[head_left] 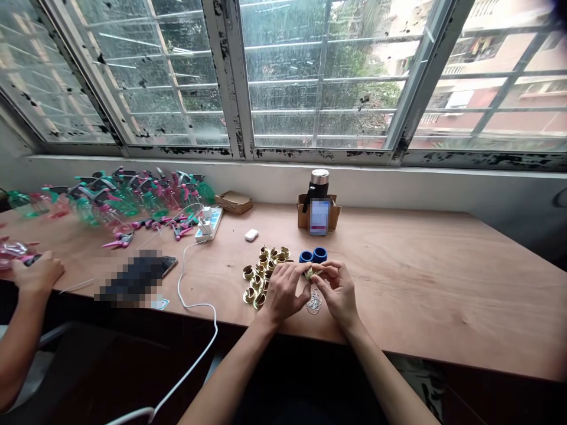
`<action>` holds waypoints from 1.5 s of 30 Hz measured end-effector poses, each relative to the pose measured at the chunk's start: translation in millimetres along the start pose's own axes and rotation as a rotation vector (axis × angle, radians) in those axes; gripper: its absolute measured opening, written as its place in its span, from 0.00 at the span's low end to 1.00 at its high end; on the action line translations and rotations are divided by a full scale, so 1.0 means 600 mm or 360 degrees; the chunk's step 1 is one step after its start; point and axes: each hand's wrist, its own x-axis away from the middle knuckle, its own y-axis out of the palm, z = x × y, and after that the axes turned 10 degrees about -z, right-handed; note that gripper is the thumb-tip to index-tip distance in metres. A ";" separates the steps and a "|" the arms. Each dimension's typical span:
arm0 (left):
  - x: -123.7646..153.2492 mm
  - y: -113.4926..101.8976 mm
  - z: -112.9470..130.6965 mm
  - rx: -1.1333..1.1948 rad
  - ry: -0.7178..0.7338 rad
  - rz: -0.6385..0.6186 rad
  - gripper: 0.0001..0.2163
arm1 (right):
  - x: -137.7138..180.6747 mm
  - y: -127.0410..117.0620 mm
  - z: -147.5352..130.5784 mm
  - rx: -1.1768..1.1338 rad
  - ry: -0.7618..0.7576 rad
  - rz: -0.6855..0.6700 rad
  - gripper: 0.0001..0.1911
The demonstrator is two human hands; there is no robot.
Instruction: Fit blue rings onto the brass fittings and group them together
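Between the fingertips of both hands is a small gold-coloured metal fitting [312, 273], partly covered by the fingers. My left hand [286, 292] is closed on its left side, while my right hand [337, 290] pinches it from the right. Just below the fingers lies a small heap of thin silver rings [314, 302] on the table. Several similar brass-coloured fittings [256, 281] stand in a cluster at the left, some hidden behind my left hand. Two blue ring-shaped parts [319, 255] sit right behind the fingers.
A bottle [319, 183] stands in a cardboard box [335, 213] with a phone [319, 216] against it. Left are a white earbud case [251, 235], a power strip [209, 224] with a trailing cable, a dark phone [133, 278], spray bottles [119, 200] and another person's hand [39, 271].
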 end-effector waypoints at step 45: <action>0.003 0.050 0.054 0.1445 -0.0719 0.0174 0.13 | -0.018 -0.055 0.003 -0.0281 0.0125 -0.0017 0.11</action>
